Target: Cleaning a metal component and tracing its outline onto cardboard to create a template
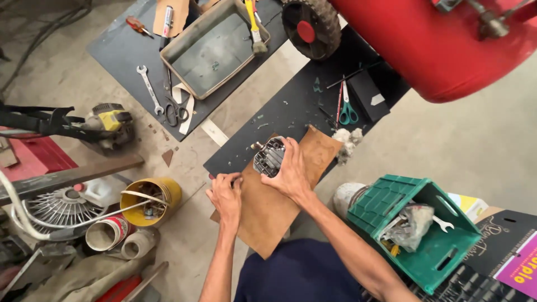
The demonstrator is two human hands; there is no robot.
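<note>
My right hand (291, 170) grips a grey finned metal engine part (269, 155), pressing it onto a brown sheet of cardboard-like material (274, 207). That sheet lies partly over a black board (291, 106) on the floor. At the sheet's left edge, my left hand (225, 196) rests on it, fingers curled and seemingly pinching something small that I cannot make out.
Green-handled scissors (347, 109) lie on the black board. A second black board holds a metal tray (212, 47), a wrench (149, 86) and pliers (176, 112). A green crate (419, 235) stands right, a yellow can (154, 198) left, a red tank (442, 39) with a wheel behind.
</note>
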